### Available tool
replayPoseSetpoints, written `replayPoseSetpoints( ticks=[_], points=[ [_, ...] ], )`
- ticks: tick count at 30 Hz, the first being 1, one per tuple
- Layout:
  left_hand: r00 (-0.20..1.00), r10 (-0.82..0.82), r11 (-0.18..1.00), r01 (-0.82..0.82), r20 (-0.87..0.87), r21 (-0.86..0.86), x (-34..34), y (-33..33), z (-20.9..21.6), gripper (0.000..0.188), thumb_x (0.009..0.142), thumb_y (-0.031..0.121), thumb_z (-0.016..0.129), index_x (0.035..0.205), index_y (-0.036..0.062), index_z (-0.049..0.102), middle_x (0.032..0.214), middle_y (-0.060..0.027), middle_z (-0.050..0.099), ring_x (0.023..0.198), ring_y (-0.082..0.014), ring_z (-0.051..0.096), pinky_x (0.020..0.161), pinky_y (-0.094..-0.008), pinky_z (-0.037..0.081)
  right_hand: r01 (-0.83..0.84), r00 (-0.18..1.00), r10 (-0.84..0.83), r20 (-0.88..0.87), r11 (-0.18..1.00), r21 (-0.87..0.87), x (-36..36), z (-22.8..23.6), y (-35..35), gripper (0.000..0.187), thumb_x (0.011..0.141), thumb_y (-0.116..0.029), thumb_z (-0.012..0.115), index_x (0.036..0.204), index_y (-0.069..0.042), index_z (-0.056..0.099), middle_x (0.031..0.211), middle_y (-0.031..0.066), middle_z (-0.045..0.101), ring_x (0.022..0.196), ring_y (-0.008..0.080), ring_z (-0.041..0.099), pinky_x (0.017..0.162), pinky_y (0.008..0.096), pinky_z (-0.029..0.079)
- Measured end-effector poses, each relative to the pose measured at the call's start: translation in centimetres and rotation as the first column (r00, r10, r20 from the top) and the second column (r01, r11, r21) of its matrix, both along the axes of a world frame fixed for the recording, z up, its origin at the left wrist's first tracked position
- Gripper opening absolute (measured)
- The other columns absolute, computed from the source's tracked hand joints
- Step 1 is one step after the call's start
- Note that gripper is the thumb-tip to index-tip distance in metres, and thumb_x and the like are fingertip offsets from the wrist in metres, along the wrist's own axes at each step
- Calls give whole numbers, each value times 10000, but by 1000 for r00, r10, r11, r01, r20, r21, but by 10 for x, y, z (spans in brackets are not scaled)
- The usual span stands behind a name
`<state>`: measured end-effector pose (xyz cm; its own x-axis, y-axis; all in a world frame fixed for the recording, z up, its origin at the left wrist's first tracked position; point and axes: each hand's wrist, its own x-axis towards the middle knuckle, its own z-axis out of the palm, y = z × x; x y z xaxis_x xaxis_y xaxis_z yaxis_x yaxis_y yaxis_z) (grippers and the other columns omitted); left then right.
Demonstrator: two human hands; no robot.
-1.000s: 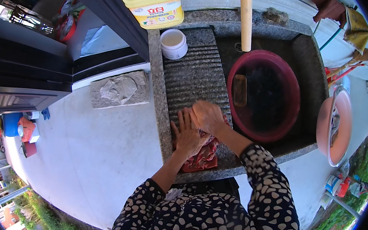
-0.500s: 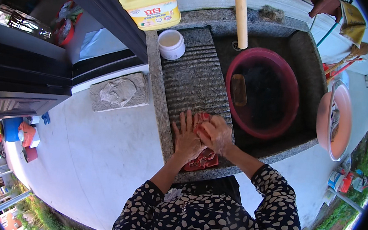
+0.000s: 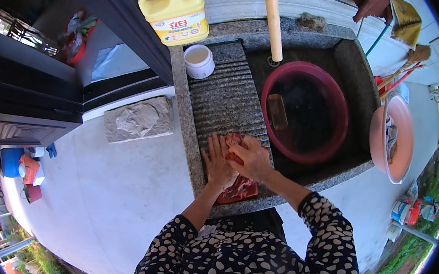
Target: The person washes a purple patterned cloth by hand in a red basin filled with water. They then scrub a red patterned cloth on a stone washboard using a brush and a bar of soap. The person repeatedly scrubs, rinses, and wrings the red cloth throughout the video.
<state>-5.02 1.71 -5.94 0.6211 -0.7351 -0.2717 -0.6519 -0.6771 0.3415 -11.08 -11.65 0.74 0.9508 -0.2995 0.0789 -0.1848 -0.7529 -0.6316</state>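
A wet red cloth (image 3: 239,192) lies bunched on the ribbed stone washboard (image 3: 225,100), near its front edge. My left hand (image 3: 218,167) rests flat on the left part of the cloth, its fingers stretched out and pointing away from me. My right hand (image 3: 252,160) is closed on a bunched-up part of the same cloth, just right of my left fingers. Part of the cloth is hidden under both hands. To the right in the stone sink, a dark red basin (image 3: 342,109) holds dark water, and a brown block-like brush (image 3: 277,112) sits inside its left side.
A white tub (image 3: 199,63) stands at the washboard's far left corner, beside a yellow jug with a pump (image 3: 180,19). A pale wooden pole (image 3: 274,23) leans into the sink. Right of the sink is a pink basin (image 3: 406,142); a stone slab (image 3: 139,120) lies on the left.
The whole view has shifted slightly. My right hand has changed its angle a little on the bunched cloth, while my left hand stays spread on it.
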Motion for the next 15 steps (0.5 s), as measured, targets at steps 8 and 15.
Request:
replayPoseSetpoints(
  ticks=[8,15],
  points=[
    [994,-56,989,68,-96,132,-6,-17,26,973,885,638,488,1512,-16,131,1592,-193,26,1469,-389,-16,1114,-660,65,229,966,-256,-28,905,-358,89,-71,-27,183,848,-274,625,853,-92,618,874,86,601,855,258,627,572,429,530],
    [992,-3,994,-11,-123,-107,-1,1,27,1045,846,677,506,1514,-11,91,1583,-222,48,1468,-390,37,1095,-683,98,212,954,-234,-185,968,-134,66,-26,-25,255,829,-373,668,1002,-187,655,1033,82,424,1028,311,468,815,519,415]
  ],
)
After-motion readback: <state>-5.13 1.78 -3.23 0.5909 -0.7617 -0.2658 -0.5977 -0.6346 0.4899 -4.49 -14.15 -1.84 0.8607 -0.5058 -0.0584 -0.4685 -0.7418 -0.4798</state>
